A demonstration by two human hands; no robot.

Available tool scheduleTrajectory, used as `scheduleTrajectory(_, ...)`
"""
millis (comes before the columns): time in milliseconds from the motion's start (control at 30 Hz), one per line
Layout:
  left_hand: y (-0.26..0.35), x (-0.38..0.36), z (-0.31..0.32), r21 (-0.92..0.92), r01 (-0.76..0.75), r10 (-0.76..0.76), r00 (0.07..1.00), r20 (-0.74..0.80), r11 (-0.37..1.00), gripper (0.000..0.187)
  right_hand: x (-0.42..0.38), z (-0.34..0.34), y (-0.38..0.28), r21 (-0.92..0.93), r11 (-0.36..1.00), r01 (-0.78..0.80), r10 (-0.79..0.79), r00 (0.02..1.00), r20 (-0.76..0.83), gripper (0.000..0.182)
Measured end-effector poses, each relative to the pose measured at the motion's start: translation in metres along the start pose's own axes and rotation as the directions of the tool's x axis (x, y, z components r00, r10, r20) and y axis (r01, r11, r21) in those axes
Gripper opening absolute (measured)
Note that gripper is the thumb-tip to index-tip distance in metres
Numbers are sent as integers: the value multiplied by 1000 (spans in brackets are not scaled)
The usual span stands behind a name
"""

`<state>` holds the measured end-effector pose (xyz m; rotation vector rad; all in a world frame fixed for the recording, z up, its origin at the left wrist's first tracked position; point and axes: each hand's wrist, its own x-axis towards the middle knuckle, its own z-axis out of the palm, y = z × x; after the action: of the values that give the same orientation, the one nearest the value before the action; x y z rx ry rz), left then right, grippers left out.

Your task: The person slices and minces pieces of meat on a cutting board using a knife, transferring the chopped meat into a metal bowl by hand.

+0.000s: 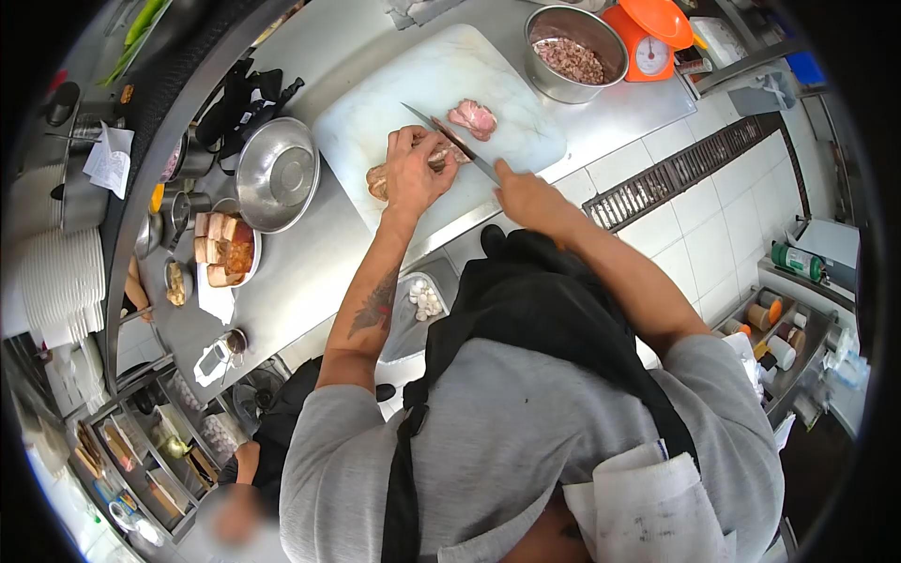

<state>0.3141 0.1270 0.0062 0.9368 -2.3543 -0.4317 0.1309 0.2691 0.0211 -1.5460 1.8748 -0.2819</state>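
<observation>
My left hand (416,171) is closed over a piece of meat (377,182), pressing it to the white cutting board (375,103) with bent fingers. The meat shows on both sides of the hand, browned at its left end. My right hand (533,199) grips the handle of a long knife (479,162). Its blade runs along the meat's right end, close to my left fingertips, with the tip pointing to the upper left. Beyond the blade a pink slab of meat (472,119) lies flat on the board, apart from both hands.
A steel pot (563,91) of chopped meat and an orange scale (648,47) stand at the board's upper right. A steel bowl (277,178) and a container of meat blocks (251,258) are on the left. Another person (282,422) is at lower left.
</observation>
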Motion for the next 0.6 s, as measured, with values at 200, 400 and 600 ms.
scheduleTrajectory(200,-5,1,-8,-65,16,-12,998,58,998,27,28,-74,0,653,724,-222,61,964,260,37)
scheduleTrajectory(400,-3,15,-34,0,32,-31,978,204,999,28,6,-101,16,775,502,-383,127,919,372,32)
scheduleTrajectory(600,6,7,-20,91,127,-137,983,118,988,27,-47,-87,-28,162,987,-17,19,1000,-7,35)
